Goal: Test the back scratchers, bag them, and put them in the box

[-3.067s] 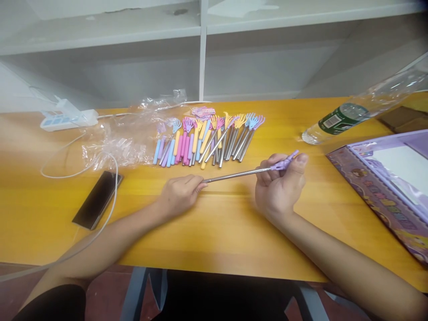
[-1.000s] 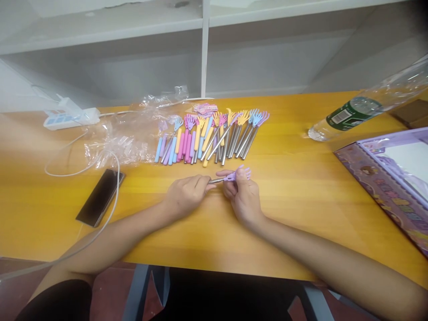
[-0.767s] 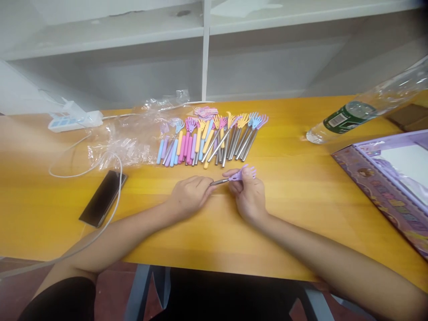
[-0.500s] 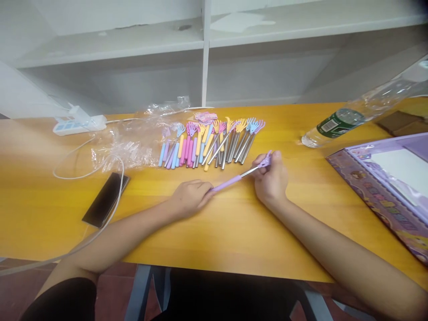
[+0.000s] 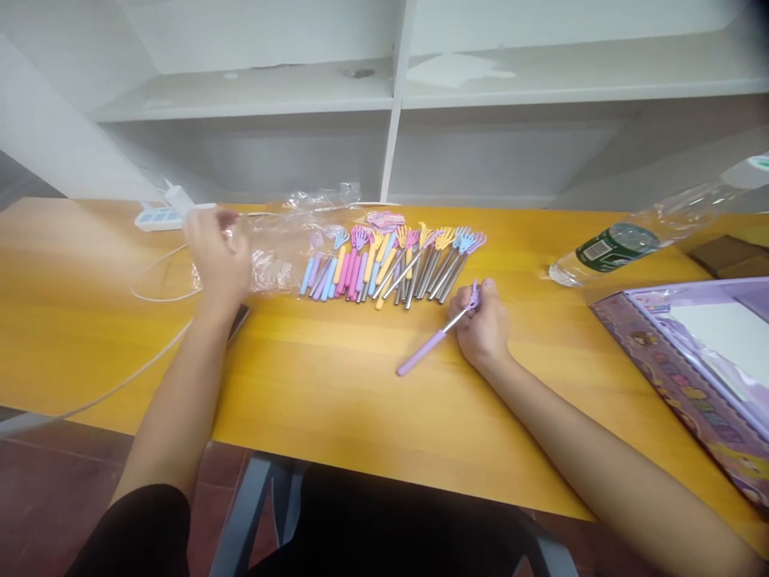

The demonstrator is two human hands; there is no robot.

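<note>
My right hand (image 5: 482, 324) is closed round the hand-shaped head of a purple back scratcher (image 5: 422, 353), whose purple handle points down to the left above the table. My left hand (image 5: 219, 252) is over the clear plastic wrappers (image 5: 270, 271) at the left, its fingers curled and blurred; whether it holds a wrapper is not clear. Several back scratchers (image 5: 354, 268) with pink, blue, yellow and purple handles lie in a row behind my hands. At the row's right end, several (image 5: 441, 268) show bare metal rods.
A power strip (image 5: 159, 218) with a white cable stands at the back left. A phone (image 5: 239, 322) is partly under my left forearm. At the right are a tilted plastic bottle (image 5: 618, 245), a brown item (image 5: 730, 255) and an open purple box (image 5: 673, 365). White shelves (image 5: 252, 100) rise behind the table.
My left hand has let go of the purple handle and moved left and away to the wrappers. The scratcher stays in my right hand, now tilted more steeply. The view has shifted slightly.
</note>
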